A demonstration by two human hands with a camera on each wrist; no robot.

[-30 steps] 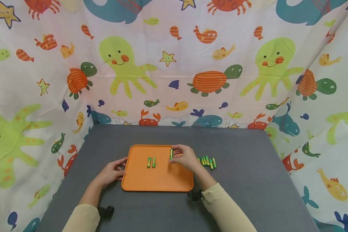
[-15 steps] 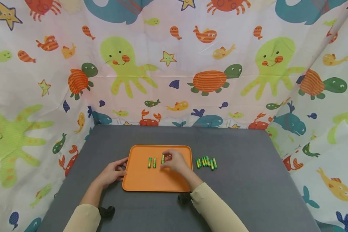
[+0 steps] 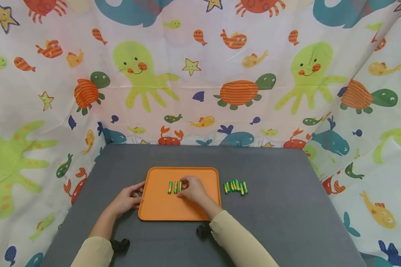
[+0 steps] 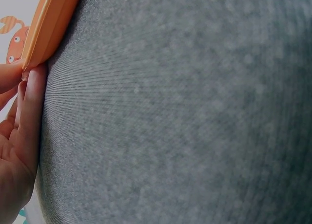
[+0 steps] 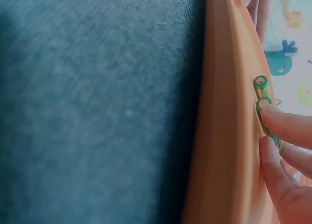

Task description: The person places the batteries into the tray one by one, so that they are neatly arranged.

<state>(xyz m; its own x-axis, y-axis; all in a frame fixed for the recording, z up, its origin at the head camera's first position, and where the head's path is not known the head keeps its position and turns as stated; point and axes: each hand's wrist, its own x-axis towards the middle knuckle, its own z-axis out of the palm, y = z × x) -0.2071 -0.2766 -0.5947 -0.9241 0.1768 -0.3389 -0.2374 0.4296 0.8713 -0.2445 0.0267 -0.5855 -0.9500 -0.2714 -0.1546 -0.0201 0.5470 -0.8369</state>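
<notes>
An orange tray (image 3: 160, 209) lies on the grey table. On it, two green-and-yellow batteries (image 3: 170, 187) stand out side by side left of my right hand (image 3: 193, 190). That hand pinches a third battery (image 3: 180, 186) between thumb and fingers, close beside the second one and low over the tray. In the right wrist view, the fingertips (image 5: 268, 148) overlap the row of batteries (image 5: 262, 84). My left hand (image 3: 127, 198) grips the tray's left edge; the left wrist view shows its thumb and a finger (image 4: 35, 90) at the rim of the tray (image 4: 53, 29).
Right of the tray, several more batteries (image 3: 235, 185) lie in a loose group on the grey table (image 3: 270, 207). A white curtain (image 3: 173, 85) printed with sea animals hangs behind the table and along both sides. Dark wrist cameras (image 3: 120, 245) sit below both wrists.
My right hand has carried its battery leftward across the tray, from near the right part to beside the two lying there. My left hand keeps its place on the tray's edge.
</notes>
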